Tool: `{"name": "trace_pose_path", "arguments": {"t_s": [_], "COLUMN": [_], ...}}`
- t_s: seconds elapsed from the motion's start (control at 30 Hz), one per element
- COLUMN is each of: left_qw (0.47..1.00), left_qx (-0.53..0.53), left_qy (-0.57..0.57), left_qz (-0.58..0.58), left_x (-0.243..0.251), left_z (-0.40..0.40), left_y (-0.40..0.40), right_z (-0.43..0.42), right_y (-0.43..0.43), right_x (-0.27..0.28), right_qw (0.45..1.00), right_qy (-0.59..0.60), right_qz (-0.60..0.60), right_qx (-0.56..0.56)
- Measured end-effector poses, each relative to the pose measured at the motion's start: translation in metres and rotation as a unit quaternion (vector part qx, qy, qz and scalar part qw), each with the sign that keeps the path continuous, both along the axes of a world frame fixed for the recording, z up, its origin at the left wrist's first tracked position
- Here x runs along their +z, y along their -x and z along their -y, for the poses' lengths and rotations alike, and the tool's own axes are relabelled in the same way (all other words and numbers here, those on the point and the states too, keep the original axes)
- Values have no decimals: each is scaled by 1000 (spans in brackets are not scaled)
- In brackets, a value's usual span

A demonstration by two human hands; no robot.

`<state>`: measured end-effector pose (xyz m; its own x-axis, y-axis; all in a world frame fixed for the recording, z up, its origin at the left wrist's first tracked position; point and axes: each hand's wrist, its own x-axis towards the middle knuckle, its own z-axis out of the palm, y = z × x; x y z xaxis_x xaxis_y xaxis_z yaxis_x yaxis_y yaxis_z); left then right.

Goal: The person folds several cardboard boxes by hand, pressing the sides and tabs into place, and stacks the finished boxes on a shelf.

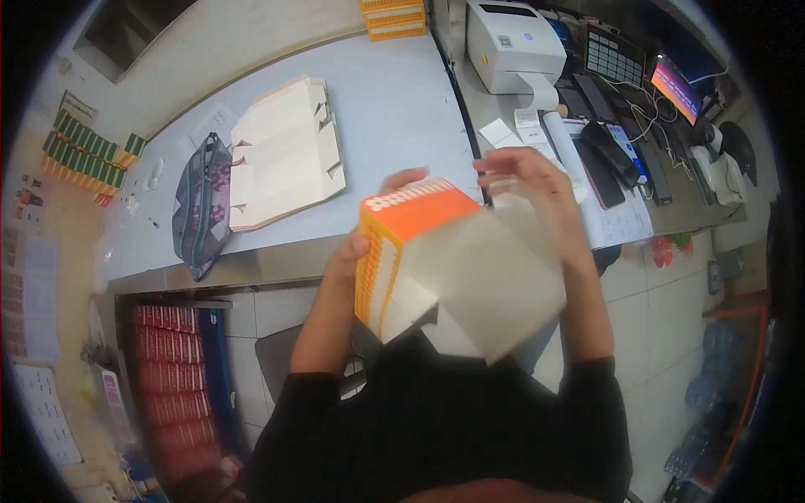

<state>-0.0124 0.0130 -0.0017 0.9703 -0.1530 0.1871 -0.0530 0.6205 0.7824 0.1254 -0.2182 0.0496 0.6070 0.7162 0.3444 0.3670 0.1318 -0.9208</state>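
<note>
A partly folded cardboard carton [434,210], orange and yellow outside with a white pattern, is held above the table's front edge. Its plain inner side and large flap [490,283] face me, tilted and blurred. My left hand [352,254] grips the carton's left side, thumb on the near face and fingers behind the top. Beside the carton's right end, my right hand [534,179] is raised with fingers apart, blurred by motion. A pale flap lies just under it; contact there is unclear. On the table lie flat carton blanks [283,157], pale side up, with slotted edges.
A grey patterned zip pouch [204,204] touches the blanks' left side. Folded yellow boxes [396,22] stand at the back. To the right are a label printer [516,47], phones [597,170], cables and papers. Red packs [173,364] fill a space under the table.
</note>
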Motion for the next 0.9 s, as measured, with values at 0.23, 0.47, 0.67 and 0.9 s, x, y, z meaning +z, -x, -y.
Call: {"name": "trace_pose_path", "arguments": {"t_s": [0.23, 0.47, 0.67, 0.9], "left_qw": [864, 823, 884, 945], "left_qx": [163, 195, 288, 263], "left_qy": [-451, -504, -345, 4], "left_qz": [151, 176, 124, -197], "left_x": [6, 5, -24, -13], "left_z": [0, -1, -33, -13], "left_y": [3, 15, 15, 6], "right_z": [-6, 1, 2, -5], "right_y": [43, 35, 35, 46], "right_x": [5, 10, 0, -40], "right_qw": [994, 948, 982, 954], "right_qy": [49, 134, 39, 15], "right_qz": [94, 290, 94, 287], "right_qx": [-27, 12, 157, 80]}}
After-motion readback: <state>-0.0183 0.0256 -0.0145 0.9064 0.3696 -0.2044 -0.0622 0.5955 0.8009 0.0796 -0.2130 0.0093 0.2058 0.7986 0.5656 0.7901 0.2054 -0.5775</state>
